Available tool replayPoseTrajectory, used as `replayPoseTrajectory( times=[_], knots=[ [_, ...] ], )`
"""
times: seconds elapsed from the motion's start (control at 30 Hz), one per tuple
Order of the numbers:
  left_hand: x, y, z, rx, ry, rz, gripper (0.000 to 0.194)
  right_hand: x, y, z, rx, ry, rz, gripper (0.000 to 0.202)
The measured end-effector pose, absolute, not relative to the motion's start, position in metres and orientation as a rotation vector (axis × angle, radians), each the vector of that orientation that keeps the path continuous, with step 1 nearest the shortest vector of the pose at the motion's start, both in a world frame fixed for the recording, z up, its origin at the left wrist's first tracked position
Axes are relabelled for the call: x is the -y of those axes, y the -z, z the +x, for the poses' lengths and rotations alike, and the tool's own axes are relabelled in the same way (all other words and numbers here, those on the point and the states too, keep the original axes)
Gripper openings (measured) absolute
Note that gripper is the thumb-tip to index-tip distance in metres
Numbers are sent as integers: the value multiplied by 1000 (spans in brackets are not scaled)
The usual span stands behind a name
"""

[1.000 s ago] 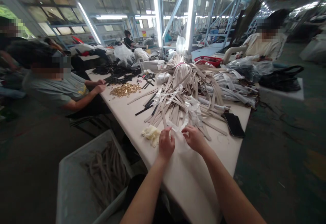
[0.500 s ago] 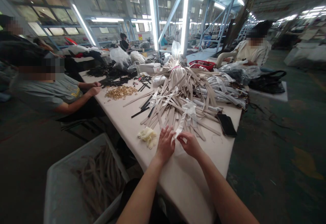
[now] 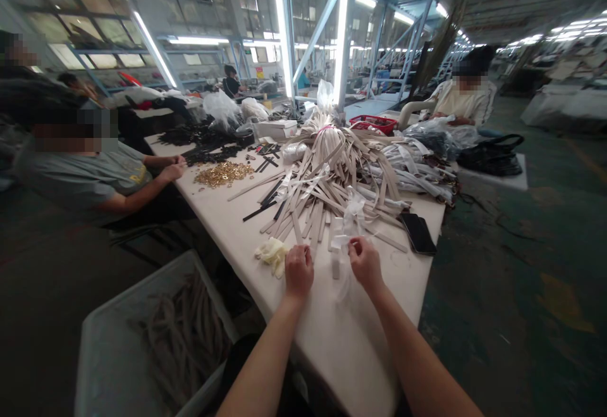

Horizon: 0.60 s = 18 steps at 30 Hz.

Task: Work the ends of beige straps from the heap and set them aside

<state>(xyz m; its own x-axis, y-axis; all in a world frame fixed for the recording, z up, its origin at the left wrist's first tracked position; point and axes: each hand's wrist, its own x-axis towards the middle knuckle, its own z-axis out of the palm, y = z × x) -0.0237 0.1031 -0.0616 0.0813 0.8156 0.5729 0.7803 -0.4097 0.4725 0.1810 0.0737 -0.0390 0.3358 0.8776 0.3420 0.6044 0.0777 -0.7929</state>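
On the pale table (image 3: 246, 252), my left hand (image 3: 299, 271) has its fingers curled together at the near ends of the beige strips, just right of a crumpled yellowish glove (image 3: 272, 255). What it holds, if anything, is hidden. My right hand (image 3: 366, 264) is closed in a pinch beside a translucent white film strip (image 3: 340, 240); whether it grips the film is too small to tell. A big bundle of beige strips (image 3: 334, 154) fans out beyond both hands. Dark flat phones or cases (image 3: 418, 233) lie right of my right hand.
At the lower left stands a translucent bin (image 3: 90, 335) with strips inside. Gold buckles (image 3: 222, 174) and black strips (image 3: 208, 148) lie near a seated person (image 3: 95, 180) at the left. A red basket (image 3: 374, 124) is at the back; another person (image 3: 467, 97) sits at the right.
My hands have moved apart. The left hand's fingers, spread before, are now curled. My right hand has shifted slightly right, and the film between the hands has changed shape.
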Motion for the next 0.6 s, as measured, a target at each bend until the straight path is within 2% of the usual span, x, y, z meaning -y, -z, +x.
replayPoseTrajectory(
  times=[0.2, 0.37, 0.5, 0.53, 0.6],
  knots=[
    [-107, 66, -28, -1779, -1348, 2058, 17, -72, 51, 195, 1268, -388, -1661, 24],
    [-106, 67, -28, -1780, -1365, 1992, 17, -84, 50, 206, 1243, -152, -1745, 26],
    [-105, 65, -27, -1747, -1369, 1962, 16, -109, 48, 207, 1482, -56, -1831, 55],
    [-105, 65, -27, -1740, -1373, 1954, 16, -117, 48, 206, 1564, -72, -1865, 55],
    [-105, 65, -28, -1727, -1382, 1938, 16, -134, 48, 207, 1692, -123, -1909, 37]
  ],
)
